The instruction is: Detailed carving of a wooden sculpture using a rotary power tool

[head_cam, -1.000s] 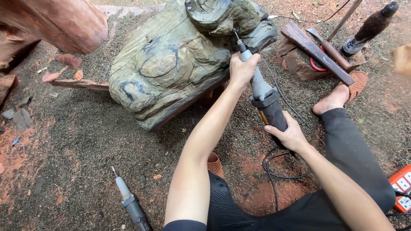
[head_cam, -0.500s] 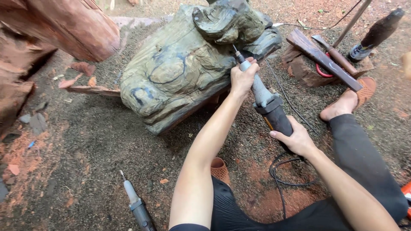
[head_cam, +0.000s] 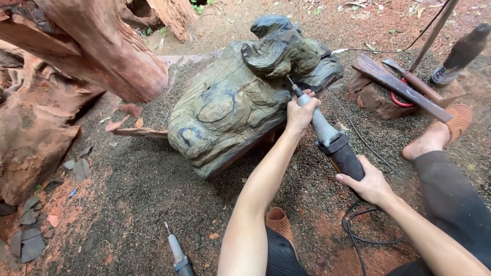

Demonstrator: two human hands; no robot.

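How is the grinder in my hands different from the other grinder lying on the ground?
The held grinder is gripped by the left hand near its tip and the right hand at its rear; the spare grinder lies untouched on the dirt. The held one's bit meets the wood carving; the spare's points at open ground. Both have grey necks and dark bodies.

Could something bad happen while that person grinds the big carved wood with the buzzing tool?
Maybe. The left hand grips the die grinder close to its spinning tip, which meets the carved wood; a slip might nick fingers. The right hand holds the rear, where the black cord loops on the ground and could snag. The bare foot rests near a hatchet.
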